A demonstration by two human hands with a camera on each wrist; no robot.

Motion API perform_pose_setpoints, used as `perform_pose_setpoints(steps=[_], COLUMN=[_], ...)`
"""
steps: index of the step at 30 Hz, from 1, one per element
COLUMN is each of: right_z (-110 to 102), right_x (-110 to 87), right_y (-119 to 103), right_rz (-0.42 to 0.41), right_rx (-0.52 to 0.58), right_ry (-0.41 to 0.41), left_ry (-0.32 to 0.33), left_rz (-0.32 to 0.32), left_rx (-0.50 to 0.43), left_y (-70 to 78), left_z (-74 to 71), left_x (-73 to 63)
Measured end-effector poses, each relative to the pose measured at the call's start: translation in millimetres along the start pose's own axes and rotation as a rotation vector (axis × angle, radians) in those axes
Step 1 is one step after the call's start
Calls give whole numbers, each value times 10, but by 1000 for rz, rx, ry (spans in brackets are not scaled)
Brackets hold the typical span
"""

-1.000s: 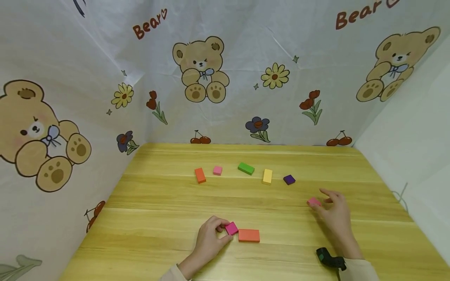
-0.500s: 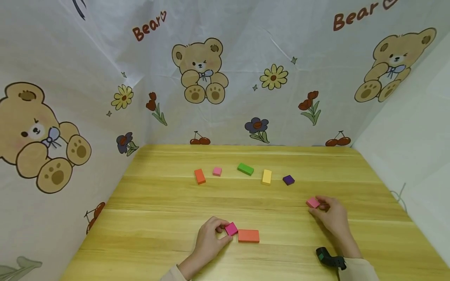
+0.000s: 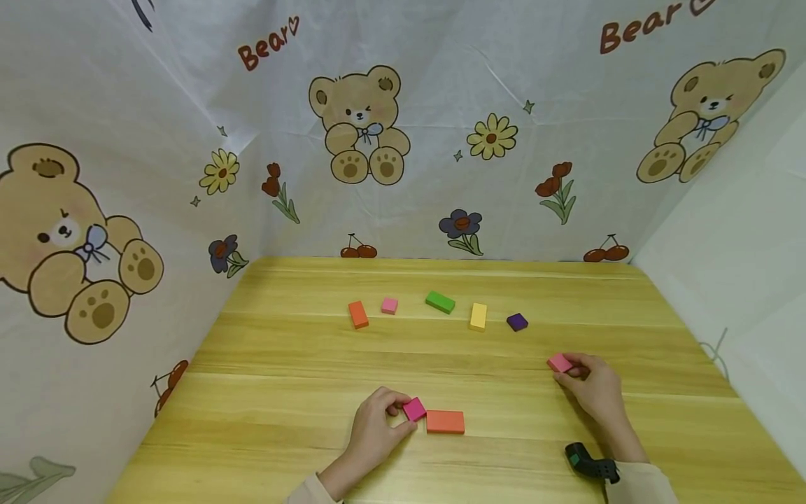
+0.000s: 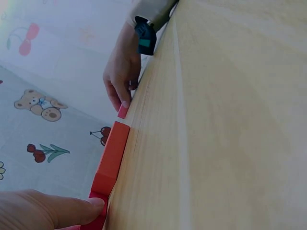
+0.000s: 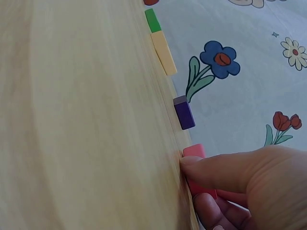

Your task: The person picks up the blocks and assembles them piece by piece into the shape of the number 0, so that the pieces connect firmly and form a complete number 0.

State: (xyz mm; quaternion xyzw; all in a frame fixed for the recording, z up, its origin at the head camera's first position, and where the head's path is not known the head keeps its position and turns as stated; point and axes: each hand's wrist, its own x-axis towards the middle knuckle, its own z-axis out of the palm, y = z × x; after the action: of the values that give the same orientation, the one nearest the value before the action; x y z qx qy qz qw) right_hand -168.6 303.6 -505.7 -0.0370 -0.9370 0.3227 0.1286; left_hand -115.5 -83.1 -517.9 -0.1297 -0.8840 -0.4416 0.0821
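My left hand (image 3: 376, 428) pinches a magenta block (image 3: 414, 409) between thumb and fingers on the wooden table. One corner of that block meets the left end of an orange-red rectangular block (image 3: 445, 422). Farther right, my right hand (image 3: 595, 388) holds a small pink block (image 3: 559, 363) by its edges, low at the tabletop. In the right wrist view the thumb (image 5: 216, 170) presses across the pink block (image 5: 194, 151), covering part of it. The left wrist view shows the left thumb (image 4: 72, 209) on the magenta block (image 4: 98, 218), beside the orange-red block (image 4: 111, 158).
Behind the hands a loose row of blocks lies across the table (image 3: 283, 364): orange (image 3: 358, 315), light pink (image 3: 390, 306), green (image 3: 440, 302), yellow (image 3: 478, 317) and dark purple (image 3: 518, 322). A bear-printed cloth (image 3: 428, 196) hangs along the back and left. A white wall (image 3: 743, 280) stands right.
The right hand's fingers have come down and closed on the pink block, which was only touched a second ago. The left hand and its block have stayed still.
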Motion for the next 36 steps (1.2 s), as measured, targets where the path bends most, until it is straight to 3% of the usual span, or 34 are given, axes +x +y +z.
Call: perform_pose_setpoints(steps=[7, 17, 27, 36], right_z=[-12, 6, 73, 201], right_x=[-23, -70, -135, -229], right_y=[-62, -236, -455, -665], right_rz=[14, -54, -50, -141], right_rx=[14, 85, 91, 165], right_ry=[-5, -13, -110, -169], left_ry=[10, 24, -3, -15], left_rz=[9, 30, -1, -16], left_rx=[4, 30, 2, -6], left_y=[-13, -23, 12, 11], left_z=[10, 23, -11, -13], left_x=[-5, -9, 4, 4])
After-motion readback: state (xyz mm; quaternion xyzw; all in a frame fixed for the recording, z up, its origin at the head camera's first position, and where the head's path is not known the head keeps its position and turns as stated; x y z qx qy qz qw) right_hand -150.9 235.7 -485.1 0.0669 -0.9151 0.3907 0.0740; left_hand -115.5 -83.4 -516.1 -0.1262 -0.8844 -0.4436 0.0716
